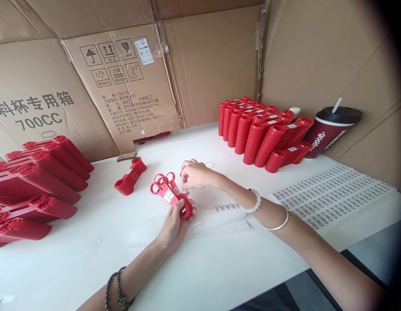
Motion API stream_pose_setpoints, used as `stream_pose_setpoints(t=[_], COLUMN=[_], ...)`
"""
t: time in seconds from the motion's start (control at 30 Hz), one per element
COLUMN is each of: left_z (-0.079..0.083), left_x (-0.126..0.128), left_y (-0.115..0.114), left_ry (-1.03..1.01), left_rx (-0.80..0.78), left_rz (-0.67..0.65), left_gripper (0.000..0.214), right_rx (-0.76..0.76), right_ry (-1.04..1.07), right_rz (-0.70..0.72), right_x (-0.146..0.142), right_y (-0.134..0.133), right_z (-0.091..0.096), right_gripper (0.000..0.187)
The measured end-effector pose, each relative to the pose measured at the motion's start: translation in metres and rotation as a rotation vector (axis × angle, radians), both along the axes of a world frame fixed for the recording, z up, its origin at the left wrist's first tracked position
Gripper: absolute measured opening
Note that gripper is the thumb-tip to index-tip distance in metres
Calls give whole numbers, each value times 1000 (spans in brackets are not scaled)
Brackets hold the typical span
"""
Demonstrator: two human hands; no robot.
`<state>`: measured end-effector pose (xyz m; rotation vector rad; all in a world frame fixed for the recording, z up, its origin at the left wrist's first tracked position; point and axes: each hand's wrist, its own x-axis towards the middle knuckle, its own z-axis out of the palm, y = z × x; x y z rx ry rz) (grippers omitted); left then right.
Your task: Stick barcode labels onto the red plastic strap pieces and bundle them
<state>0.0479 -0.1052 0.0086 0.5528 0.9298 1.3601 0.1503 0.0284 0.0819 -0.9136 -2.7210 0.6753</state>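
My left hand (174,220) is wrapped round the lower end of several red plastic two-ring cup carriers (168,190), which are fanned out with white barcode labels on their middles. My right hand (198,175) is above the fan's right side, its fingers pinched together at a small white label (184,191) over the rightmost carrier; the fingers partly cover that carrier. Just below and right of the hands lies a strip of backing paper (231,220) with a row of barcode labels (226,208). A small red stack of carriers (131,176) with a label on top lies to the left.
Nested red stacks (45,168) stand at the left, and labelled red stacks (258,129) at the back right. Beside these is a dark red lidded cup (331,129) with a straw. A label sheet (333,194) lies at right. Cardboard (209,65) walls the white table (90,268).
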Motion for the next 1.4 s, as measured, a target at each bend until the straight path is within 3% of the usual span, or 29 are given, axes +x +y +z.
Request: stream_pose_setpoints(t=[0.23,0.47,0.57,0.63,0.7,0.83,0.93,1.13,1.23,1.33,1.4], left_z=[1,2,1,0,0,0,0,-2,-1,-1,-1], left_x=[0,2,3,3,2,2,2,2,2,2,1], left_y=[2,-1,-3,-4,-4,-3,-3,-4,-3,-1,-1], left_ry=[3,-3,33,73,121,148,134,114,110,130,151], left_rx=[-1,-4,-10,0,20,30,15,8,0,6,9], left_rz=[2,5,15,4,-11,-7,8,6,11,13,6], left_gripper=[20,21,22,22,22,25,24,25,23,24,25], right_rx=[20,273,297,210,13,-362,-406,-226,-141,-158,-195], right_ry=[-43,-198,-245,-226,-157,101,162,-108,-172,-228,-165], right_rz=[-6,-164,-255,-295,-236,85,90,-52,-37,29,54], right_x=[0,-7,-5,1,7,12,8,5,4,8,19], right_y=[-3,-18,-12,-1,11,28,27,4,0,6,13], right_z=[3,-1,0,1,0,-6,-10,0,2,6,14], right_gripper=[6,12,41,69,76,39,30,55,68,99,111])
